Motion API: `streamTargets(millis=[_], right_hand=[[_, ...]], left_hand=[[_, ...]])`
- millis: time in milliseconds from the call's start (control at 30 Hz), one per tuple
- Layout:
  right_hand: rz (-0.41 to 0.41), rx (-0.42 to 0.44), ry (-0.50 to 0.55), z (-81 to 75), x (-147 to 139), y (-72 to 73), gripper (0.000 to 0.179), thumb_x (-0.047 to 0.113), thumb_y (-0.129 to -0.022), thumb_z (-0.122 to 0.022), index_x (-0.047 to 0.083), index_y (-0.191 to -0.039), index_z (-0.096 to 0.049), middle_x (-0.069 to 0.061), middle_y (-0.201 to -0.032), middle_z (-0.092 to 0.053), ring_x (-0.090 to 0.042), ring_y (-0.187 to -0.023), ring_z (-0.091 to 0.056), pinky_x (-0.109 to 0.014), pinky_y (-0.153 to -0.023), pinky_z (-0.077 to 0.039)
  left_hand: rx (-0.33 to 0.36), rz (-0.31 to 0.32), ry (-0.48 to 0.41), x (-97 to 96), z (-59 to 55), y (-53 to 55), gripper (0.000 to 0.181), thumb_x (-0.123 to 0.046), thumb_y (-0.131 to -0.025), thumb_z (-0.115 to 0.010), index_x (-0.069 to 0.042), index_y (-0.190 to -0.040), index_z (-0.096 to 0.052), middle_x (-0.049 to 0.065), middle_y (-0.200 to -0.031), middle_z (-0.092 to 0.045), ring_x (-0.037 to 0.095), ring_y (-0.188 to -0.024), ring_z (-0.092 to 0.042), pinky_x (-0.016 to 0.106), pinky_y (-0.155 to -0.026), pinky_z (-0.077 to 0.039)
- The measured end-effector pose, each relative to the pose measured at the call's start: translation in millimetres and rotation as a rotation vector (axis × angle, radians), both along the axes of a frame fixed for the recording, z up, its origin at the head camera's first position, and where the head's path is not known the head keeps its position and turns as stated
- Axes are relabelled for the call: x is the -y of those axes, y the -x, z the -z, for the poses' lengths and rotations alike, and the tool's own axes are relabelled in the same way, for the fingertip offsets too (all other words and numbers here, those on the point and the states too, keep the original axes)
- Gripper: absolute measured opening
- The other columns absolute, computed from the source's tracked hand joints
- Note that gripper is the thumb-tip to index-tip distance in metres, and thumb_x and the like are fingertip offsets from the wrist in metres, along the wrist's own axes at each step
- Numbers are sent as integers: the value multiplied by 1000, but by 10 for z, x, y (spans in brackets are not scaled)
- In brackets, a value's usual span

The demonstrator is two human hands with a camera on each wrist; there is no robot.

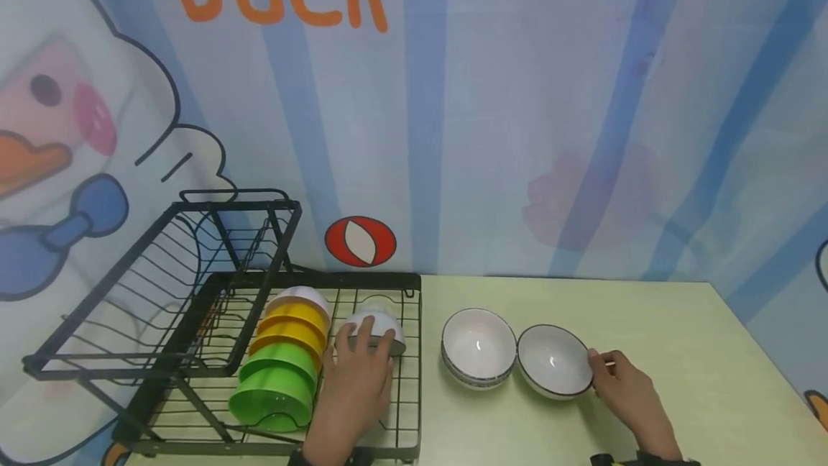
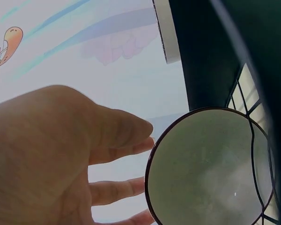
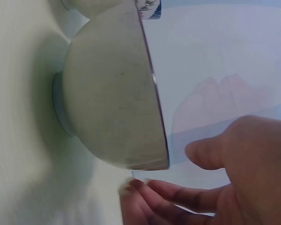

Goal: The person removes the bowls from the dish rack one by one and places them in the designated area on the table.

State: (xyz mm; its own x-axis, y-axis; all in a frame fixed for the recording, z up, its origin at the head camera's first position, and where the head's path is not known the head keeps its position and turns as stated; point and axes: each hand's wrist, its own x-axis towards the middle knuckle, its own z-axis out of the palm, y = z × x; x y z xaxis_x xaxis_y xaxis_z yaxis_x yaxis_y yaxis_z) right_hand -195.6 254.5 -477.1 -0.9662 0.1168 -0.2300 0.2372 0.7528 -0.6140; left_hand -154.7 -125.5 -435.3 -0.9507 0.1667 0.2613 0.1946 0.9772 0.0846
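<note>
A white bowl (image 1: 378,326) with a dark rim sits tipped on its side in the right part of the black dish rack (image 1: 407,408). My left hand (image 1: 356,372) is at this bowl, fingers spread and reaching to its rim; in the left wrist view the thumb stays off the bowl (image 2: 210,168). On the table, another white bowl (image 1: 555,362) with a dark rim stands upright. Beside its right edge is my right hand (image 1: 627,390); the right wrist view shows a gap between thumb (image 3: 208,152) and rim, with the fingertips close below the bowl (image 3: 117,93).
White bowls, stacked (image 1: 479,347), stand between the rack and the single bowl. Left of my left hand, green bowls (image 1: 272,398), yellow bowls (image 1: 291,329) and a white one (image 1: 300,298) stand in a row. An upper rack tier (image 1: 142,279) overhangs the left side. A printed curtain (image 1: 491,128) hangs behind.
</note>
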Motion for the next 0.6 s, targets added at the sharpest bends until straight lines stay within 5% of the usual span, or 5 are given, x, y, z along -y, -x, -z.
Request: streamTargets(millis=[167,600], right_hand=[[50,-38,-3,-23,-15,6,79,58,-102,-20,-10,-138,-41,-37,-138,-48,-53,-123,-50,-55,-90,-51],[64,-81,11,-62,-28,-8,70,53,-104,-25,-6,-137,-44,-35,-141,-48,-51,-126,-50,-56,-94,-50]], left_hand=[[-18,2,-1,-1,3,5,40,-24,-93,-65,-15,-132,-60,18,-145,-49,44,-128,-43,64,-95,-48],[-15,-2,-8,31,50,38,45,-19,-90,-67,-17,-135,-58,15,-145,-48,43,-127,-42,66,-94,-48]])
